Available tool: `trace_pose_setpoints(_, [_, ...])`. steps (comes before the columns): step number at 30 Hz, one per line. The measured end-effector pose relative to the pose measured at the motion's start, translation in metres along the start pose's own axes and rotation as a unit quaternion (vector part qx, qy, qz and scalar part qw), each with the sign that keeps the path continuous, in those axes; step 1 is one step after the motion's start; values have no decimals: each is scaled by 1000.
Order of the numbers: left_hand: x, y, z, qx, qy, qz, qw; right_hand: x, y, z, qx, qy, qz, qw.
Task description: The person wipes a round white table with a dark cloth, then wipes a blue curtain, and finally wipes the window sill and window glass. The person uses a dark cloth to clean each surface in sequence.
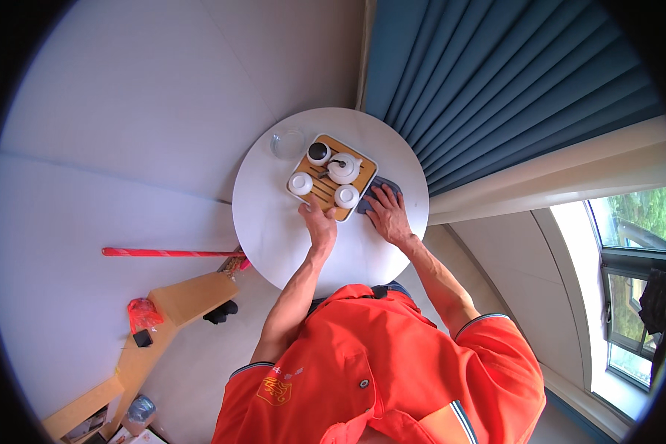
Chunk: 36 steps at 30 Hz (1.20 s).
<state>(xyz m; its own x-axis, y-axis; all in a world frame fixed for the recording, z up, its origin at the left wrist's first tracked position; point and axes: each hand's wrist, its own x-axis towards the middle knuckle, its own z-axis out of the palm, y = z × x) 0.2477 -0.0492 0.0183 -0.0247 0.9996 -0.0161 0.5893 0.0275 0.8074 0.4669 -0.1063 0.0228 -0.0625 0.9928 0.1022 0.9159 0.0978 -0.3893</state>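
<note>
A bamboo-topped tea tray with a white rim sits askew on a round white table. On it stand a white teapot with a dark handle, a white jar with a black lid, and two upturned white cups, the left cup and the right cup. My left hand has thumb and fingers on the tray's near edge, between the cups. Spread flat, my right hand presses on a folded dark grey cloth against the tray's right side.
A clear glass dish rests behind the tray at the left. Blue curtains hang close to the table's right rim. Left of the table are a red pole and a wooden bench bearing a red plastic bag.
</note>
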Motion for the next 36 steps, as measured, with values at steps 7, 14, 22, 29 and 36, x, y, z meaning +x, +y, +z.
trace_pose_setpoints(7, [-9, 13, 3, -8, 10, 21, 1000, -7, -12, -7, -8, 31, 22, 999])
trace_pose_setpoints(14, [-12, 16, -2, 22, 18, 74, 997, -11, -15, -15, -12, 82, -12, 996])
trace_pose_setpoints(22, [-25, 54, -32, 171, 30, 161, 972, -13, -20, -8, -8, 55, 39, 998])
trace_pose_setpoints(29, [-22, 96, -13, 162, 29, 184, 969, -43, -41, 5, -20, 77, 41, 996])
trace_pose_setpoints(36, [-10, 82, -16, 155, 20, 170, 973, -69, -48, 0, -16, 61, 23, 998])
